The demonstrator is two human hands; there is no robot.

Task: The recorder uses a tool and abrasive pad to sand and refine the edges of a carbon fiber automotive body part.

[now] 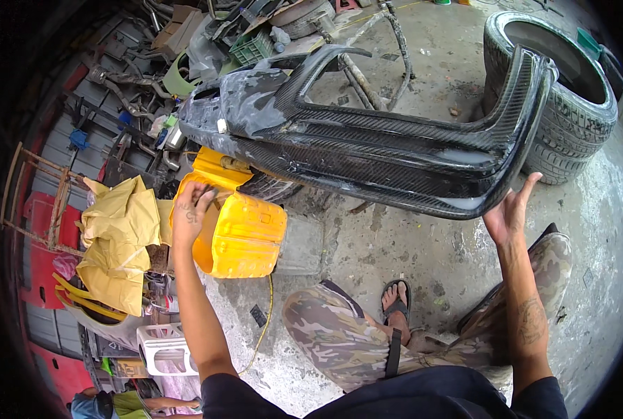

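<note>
A long, black carbon-fibre car bumper (395,143) stretches across the upper middle, with grey, patchy filler on its left end. My right hand (508,213) is at its near right corner, the thumb stretched out and the other fingers partly hidden by the edge. My left hand (194,202) has its fingers curled together over the opening of a cut-open yellow plastic jerrycan (248,234); whatever they pinch is too small to make out. A small white piece (222,126) lies on the bumper's left part.
Stacked tyres (563,105) stand under or beside the bumper's right end, and a metal stand (399,42) is behind it. Brown paper (119,241) hangs left of the jerrycan. Exhaust pipes and scrap crowd the far left. A yellow hose (268,314) runs over the concrete floor. Another person (126,403) is at lower left.
</note>
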